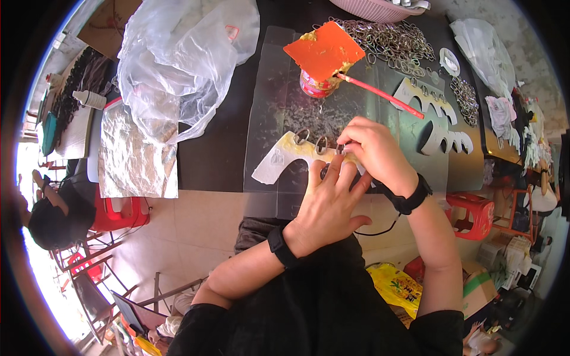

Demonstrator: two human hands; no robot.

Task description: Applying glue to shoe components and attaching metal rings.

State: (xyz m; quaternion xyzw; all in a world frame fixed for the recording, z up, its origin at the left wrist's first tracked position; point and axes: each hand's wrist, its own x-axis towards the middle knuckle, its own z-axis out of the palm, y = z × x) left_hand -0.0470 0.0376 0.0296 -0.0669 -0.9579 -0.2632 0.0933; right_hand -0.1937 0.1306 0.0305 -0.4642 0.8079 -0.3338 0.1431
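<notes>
On the clear sheet before me lies a white scalloped piece (274,167) with yellowish glue along its upper edge. Metal rings (301,137) stand upright in a row on that edge. My left hand (323,204) rests with spread fingers on the piece's right part, holding it down and partly hiding it. My right hand (375,149) has thumb and fingers pinched around a metal ring (340,149) at the glued edge, just beyond the left fingertips. Two similar scalloped pieces, one with rings along its edge (409,92) and another (439,141), lie to the right.
Beyond my hands stands a tin (313,87) topped by an orange card (325,50), with a red stick (386,95) across it. Loose rings (389,43) are heaped behind. Plastic bags (178,65) and a silvery sheet (139,151) lie left; a pink basket (380,9) stands at the back.
</notes>
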